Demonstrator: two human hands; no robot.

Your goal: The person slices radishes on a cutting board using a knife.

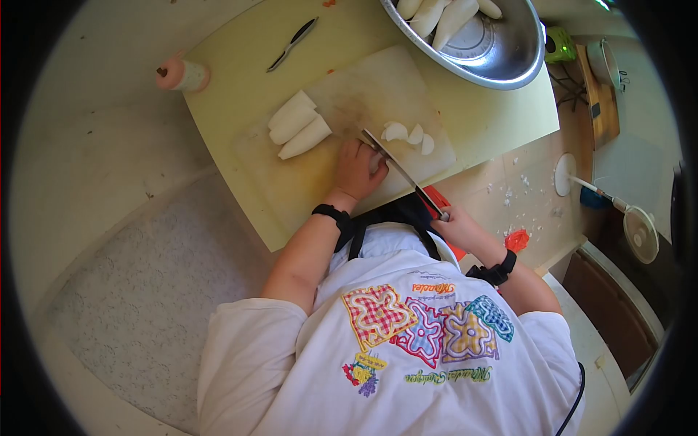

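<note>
My left hand (356,173) rests on the white cutting board (396,76) with its fingers curled over a piece of white radish (375,163), mostly hidden beneath them. My right hand (456,224) grips the handle of a kitchen knife (401,171). Its blade slants across the board just right of my left fingers, at the radish piece; whether it touches cannot be made out. Several cut radish slices (416,134) lie right of the blade. Farther left on the board are long peeled radish pieces (299,125), side by side.
A large metal bowl (488,78) with several whole peeled radishes (452,20) stands at the table's far right. A peeler (292,45) lies beyond the board on the yellowish table (240,65). A pink bottle (183,75) is at the left edge. White scraps (525,180) dot the floor at right.
</note>
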